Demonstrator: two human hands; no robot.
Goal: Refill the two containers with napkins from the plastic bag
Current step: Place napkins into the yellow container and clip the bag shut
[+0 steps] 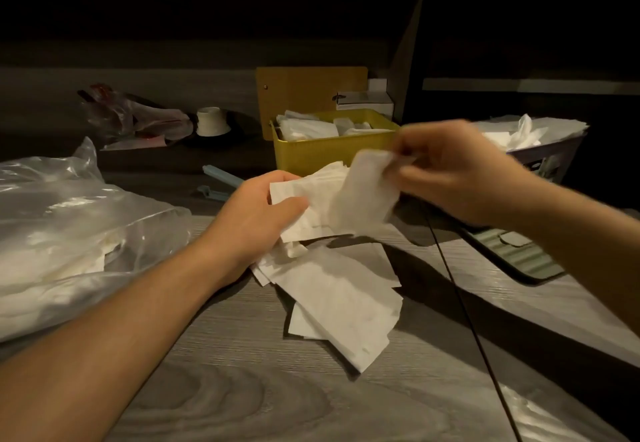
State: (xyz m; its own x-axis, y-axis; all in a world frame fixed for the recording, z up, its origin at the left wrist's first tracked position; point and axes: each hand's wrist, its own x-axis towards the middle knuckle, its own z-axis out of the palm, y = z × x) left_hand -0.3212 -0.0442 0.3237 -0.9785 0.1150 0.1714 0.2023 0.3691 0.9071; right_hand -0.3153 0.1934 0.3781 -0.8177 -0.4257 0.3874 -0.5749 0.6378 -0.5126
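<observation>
My left hand grips a stack of white napkins above the wooden table. My right hand, blurred, pinches the top edge of one napkin lifted off that stack. More loose napkins lie fanned out on the table below my left hand. A yellow container with an open lid stands just behind, holding napkins. A dark basket at the right also holds white napkins. The clear plastic bag with napkins inside lies at the left.
A crumpled plastic bag and a small white cup-like object sit at the back left. Blue clips lie behind my left hand. A dark tray with a green mat sits right, and a thin black cord crosses the table.
</observation>
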